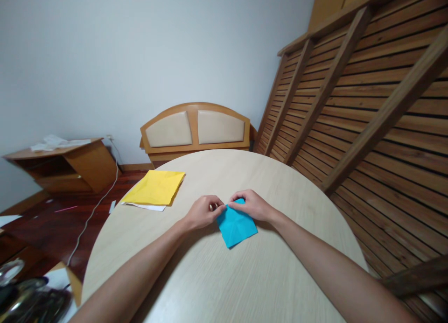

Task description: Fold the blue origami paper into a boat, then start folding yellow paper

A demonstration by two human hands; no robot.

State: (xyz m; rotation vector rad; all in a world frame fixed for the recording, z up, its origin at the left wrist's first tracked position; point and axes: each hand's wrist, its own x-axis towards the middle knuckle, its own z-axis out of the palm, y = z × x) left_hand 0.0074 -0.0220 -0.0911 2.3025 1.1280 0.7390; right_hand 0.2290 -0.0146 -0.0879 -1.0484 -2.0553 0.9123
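Item: small folded blue paper square [237,226], top corner pinched in my left hand [203,212] and right hand [252,204] fingers; uneven pressure risks a crooked crease.

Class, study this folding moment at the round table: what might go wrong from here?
1. Both hands, left hand and right hand, pinch only the far edge of the blue paper; its free near corner could swing, skewing the crease.
2. The yellow sheets overhang the table edge and might slide off if nudged.
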